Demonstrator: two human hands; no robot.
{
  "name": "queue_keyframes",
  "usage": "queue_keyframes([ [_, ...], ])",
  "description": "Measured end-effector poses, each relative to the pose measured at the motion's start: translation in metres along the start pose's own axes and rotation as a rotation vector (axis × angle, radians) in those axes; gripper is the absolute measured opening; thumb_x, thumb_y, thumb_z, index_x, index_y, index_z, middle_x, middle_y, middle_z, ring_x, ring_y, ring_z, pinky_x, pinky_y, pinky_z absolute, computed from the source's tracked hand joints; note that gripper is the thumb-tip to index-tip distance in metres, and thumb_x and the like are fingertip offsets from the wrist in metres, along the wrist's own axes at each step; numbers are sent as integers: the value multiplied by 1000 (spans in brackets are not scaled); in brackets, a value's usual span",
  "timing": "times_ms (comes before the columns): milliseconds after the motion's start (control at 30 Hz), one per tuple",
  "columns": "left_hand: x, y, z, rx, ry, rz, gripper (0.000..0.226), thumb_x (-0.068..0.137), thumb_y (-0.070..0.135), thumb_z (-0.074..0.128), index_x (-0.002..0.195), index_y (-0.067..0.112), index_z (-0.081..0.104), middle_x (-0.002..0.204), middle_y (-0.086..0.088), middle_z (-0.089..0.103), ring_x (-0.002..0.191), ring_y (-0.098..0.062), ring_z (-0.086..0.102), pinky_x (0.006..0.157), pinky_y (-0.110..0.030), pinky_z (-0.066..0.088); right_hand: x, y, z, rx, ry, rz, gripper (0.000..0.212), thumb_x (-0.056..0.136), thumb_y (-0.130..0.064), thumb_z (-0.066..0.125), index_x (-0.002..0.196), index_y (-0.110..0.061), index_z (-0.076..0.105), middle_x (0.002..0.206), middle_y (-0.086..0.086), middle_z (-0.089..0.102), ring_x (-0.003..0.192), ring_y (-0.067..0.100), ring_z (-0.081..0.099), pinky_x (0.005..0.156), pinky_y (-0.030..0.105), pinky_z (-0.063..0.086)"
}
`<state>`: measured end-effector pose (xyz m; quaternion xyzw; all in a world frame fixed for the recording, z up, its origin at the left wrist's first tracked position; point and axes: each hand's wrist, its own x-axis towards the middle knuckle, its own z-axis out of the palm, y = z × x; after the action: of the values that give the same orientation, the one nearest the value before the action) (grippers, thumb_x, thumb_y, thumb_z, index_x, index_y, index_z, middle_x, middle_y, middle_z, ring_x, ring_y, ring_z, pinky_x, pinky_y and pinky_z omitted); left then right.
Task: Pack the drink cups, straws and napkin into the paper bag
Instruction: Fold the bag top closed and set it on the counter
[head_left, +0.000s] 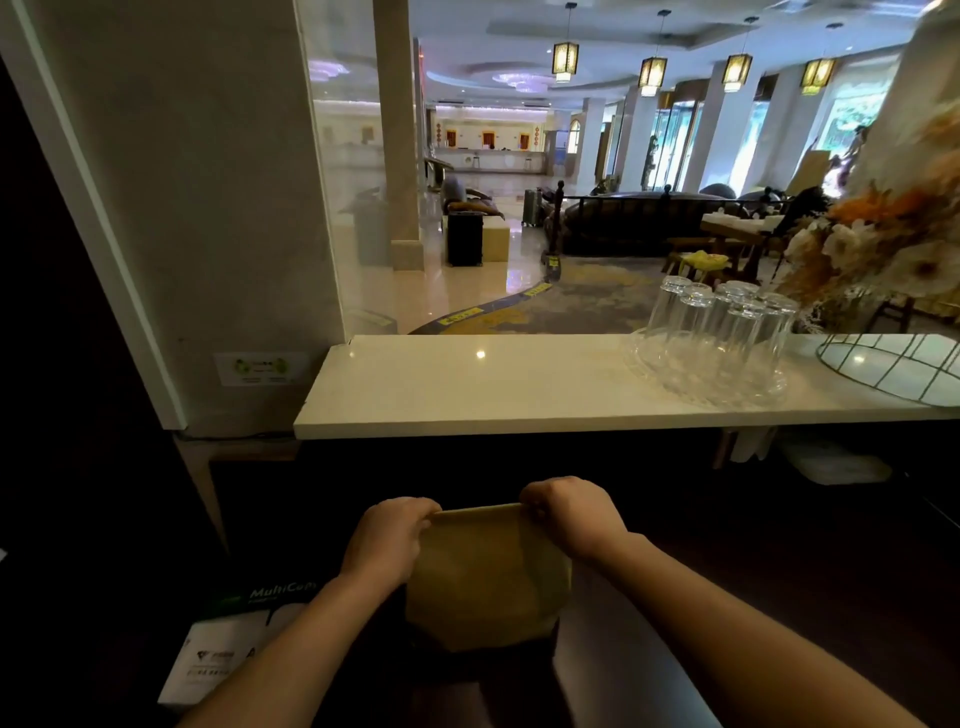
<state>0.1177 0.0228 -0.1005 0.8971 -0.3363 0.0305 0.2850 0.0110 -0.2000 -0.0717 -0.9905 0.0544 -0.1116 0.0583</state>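
Fingers (428, 512) of my left hand (387, 540) are pinching the top left corner of the paper bag (488, 577), and my right hand (574, 514) is clamping the top right corner the same way. I am seeing the bag hanging between both hands, low in a dark space beneath the white counter (467, 384), where upturned glasses (719, 338) are standing at the right.
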Motion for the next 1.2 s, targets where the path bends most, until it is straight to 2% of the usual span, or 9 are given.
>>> queue_keyframes([
  [100,7,6,-2,61,-11,43,26,96,11,58,113,26,71,106,3,70,99,-15,63,85,-34,51,13,-6,2,32,-15,-121,29,94,-31,56,122,-31,62,117,-7,67,107,14,63,87,31,54],
  [267,11,10,-8,7,-44,-31,24,92,23,63,111,36,70,107,19,66,102,-2,58,89,-26,49,23,-4,14,86,14,-239,17,92,-24,56,102,-28,68,97,-6,67,91,14,64,77,28,54],
  [367,20,10,-14,-78,60,-109,27,91,30,62,116,37,68,109,19,64,102,-2,58,84,-25,48,32,4,17,135,17,-245,16,90,-21,58,100,-28,69,97,-6,68,90,14,65,77,27,53],
  [600,66,9,-22,122,87,-219,47,99,49,45,141,30,46,138,1,47,125,-21,44,99,-43,41,34,11,1,157,-24,-315,12,83,-22,58,88,-29,66,86,-9,64,80,14,64,62,22,42],
  [733,94,-3,-26,313,39,-243,58,97,57,40,148,31,33,156,-6,29,142,-26,25,112,-48,27,32,20,-22,155,-26,-255,10,80,-23,55,85,-28,63,84,-11,61,78,12,62,60,23,42],
  [867,120,-11,-22,477,-27,-200,63,96,62,33,152,33,23,162,-10,17,148,-29,9,117,-57,13,36,19,-61,152,-1,-162,17,84,-25,53,94,-28,66,92,-9,68,84,14,63,71,30,52],
  [1000,151,-11,-20,470,-80,-174,64,97,63,27,152,31,21,162,-12,15,148,-31,7,117,-59,9,46,16,-105,99,2,-107,22,88,-18,56,101,-31,67,99,-9,70,91,14,64,77,31,54],
  [1100,170,-8,-16,451,-112,-136,59,99,57,30,151,31,23,161,-12,18,148,-32,10,116,-60,11,53,17,-135,66,17,-72,21,90,-19,56,101,-32,68,99,-10,71,91,13,64,73,27,50],
  [1200,176,-6,-8,477,-158,-160,56,99,50,36,150,30,24,162,-10,16,148,-30,9,115,-64,10,62,21,-164,48,50,-38,20,89,-20,58,102,-32,68,100,-9,72,92,15,65,77,34,54],
])
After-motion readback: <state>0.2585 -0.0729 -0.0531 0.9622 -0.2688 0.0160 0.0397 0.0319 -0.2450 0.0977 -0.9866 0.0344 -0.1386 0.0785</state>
